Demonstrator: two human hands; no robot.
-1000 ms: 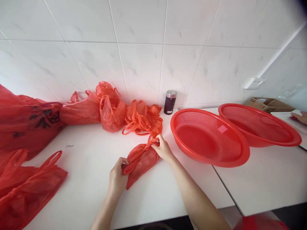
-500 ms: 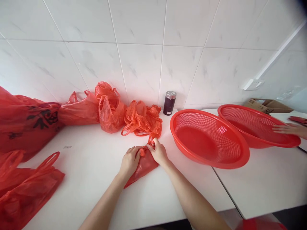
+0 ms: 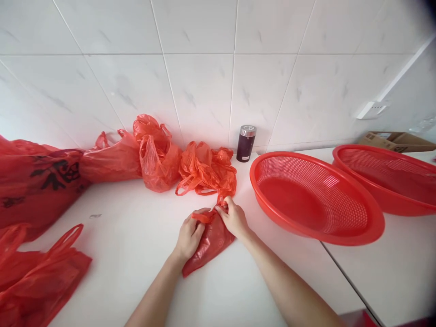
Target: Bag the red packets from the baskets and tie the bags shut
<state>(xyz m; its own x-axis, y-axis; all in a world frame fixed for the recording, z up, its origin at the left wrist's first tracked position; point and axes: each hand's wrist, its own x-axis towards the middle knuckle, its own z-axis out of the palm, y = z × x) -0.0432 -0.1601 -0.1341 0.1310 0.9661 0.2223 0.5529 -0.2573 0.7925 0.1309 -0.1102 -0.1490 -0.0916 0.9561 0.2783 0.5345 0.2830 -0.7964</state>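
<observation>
Left hand [image 3: 188, 237] of the person, in the head view, is at the centre, low in the frame, and it holds the upper edge of a small red bag [image 3: 213, 245] between the thumb and the bent fingers. Right hand [image 3: 235, 220] is just beside it, to the right, and pinches the gathered top of the same bag with narrow fingers. This bag lies on the white counter [image 3: 129, 263], below the centre of the frame, with one corner pointing to the lower left. What is inside cannot be told.

Directly above the hands, crumpled red bags [image 3: 200, 165] lie near the tiled wall [image 3: 200, 27]. To their left stand a rounded red bag [image 3: 160, 161], a wider red bag [image 3: 112, 159] and, at the left edge, a large red bag with black characters [image 3: 51, 186]. One more bag with loop handles [image 3: 44, 281] is at the lower left.

Right of the crumpled bags, a dark tumbler [image 3: 245, 144] with a silvery lid stands upright. Two red perforated baskets fill the right side: the nearer basket [image 3: 374, 227] and the farther basket [image 3: 402, 208]. Behind them, at the right edge, is a cardboard box [image 3: 403, 141].
</observation>
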